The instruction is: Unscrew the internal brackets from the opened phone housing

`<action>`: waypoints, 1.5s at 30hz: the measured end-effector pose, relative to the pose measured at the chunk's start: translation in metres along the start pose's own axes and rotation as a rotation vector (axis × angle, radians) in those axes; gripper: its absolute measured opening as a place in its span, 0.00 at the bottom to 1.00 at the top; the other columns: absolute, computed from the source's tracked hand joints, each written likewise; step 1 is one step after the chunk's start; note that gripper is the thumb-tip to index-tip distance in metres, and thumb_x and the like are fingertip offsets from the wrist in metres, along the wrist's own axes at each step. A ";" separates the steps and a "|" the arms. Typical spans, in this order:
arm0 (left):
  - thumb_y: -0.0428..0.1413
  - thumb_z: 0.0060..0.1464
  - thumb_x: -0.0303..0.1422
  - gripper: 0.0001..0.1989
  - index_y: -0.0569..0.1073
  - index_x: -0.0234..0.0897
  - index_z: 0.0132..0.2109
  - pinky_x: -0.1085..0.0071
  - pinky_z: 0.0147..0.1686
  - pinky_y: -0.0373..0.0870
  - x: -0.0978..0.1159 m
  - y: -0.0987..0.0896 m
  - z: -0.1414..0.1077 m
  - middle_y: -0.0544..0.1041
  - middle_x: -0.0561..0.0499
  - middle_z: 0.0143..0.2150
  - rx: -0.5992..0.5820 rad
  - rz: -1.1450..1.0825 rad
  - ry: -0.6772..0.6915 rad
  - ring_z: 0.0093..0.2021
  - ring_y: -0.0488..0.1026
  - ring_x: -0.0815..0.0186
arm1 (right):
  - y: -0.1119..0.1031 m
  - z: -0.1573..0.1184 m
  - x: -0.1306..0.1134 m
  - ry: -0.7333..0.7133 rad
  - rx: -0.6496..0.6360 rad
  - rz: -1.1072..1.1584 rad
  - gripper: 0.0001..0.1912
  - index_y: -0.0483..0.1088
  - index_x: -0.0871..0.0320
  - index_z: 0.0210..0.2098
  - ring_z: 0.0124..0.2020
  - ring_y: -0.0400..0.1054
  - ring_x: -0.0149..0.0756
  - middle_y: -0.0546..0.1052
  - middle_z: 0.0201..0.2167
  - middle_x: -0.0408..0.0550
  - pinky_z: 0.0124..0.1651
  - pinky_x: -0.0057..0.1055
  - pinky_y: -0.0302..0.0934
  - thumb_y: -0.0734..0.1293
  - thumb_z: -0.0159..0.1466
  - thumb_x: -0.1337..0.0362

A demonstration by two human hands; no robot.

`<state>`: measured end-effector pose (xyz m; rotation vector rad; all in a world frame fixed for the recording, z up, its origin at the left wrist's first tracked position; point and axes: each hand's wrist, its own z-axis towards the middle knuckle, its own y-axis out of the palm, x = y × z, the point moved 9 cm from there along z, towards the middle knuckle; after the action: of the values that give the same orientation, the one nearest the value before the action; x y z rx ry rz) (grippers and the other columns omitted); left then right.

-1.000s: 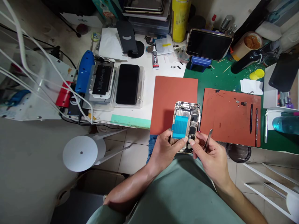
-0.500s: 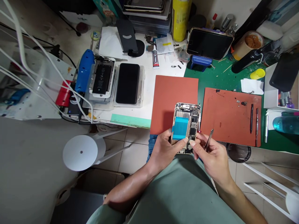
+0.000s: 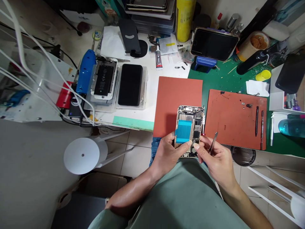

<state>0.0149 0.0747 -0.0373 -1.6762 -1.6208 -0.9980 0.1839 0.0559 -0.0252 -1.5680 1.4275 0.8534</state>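
An opened phone housing with exposed circuit boards is held above my lap, at the front edge of a plain red-brown mat. A bright blue adhesive sheet covers part of its battery bay. My left hand grips the housing from the left, thumb lying across its lower part. Tweezers are tucked in the fingers of my right hand, pointing up. My right thumb touches the housing's lower right side. A screwdriver stands out beside the housing's right edge, its lower end close to my right fingers.
On the right, a second red-brown mat carries small parts and thin tools. A phone leans on a blue stand at the back. To the left lie a black phone and an opened white phone. White cables hang at far left.
The phone housing has shifted very slightly to the left in my hands. Both hands keep the same hold, and the tweezers stay in my right hand.
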 end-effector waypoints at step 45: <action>0.69 0.57 0.44 0.16 0.80 0.37 0.43 0.59 0.44 0.78 -0.014 0.010 -0.001 0.85 0.46 0.40 -0.158 -0.207 -0.078 0.40 0.82 0.56 | 0.000 0.001 0.001 -0.005 0.020 0.028 0.15 0.78 0.57 0.47 0.20 0.65 0.28 0.70 0.23 0.36 0.29 0.30 0.63 0.74 0.68 0.53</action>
<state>0.0253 0.0650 -0.0479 -1.6932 -1.8374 -1.2022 0.1840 0.0561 -0.0264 -1.5330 1.4533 0.8568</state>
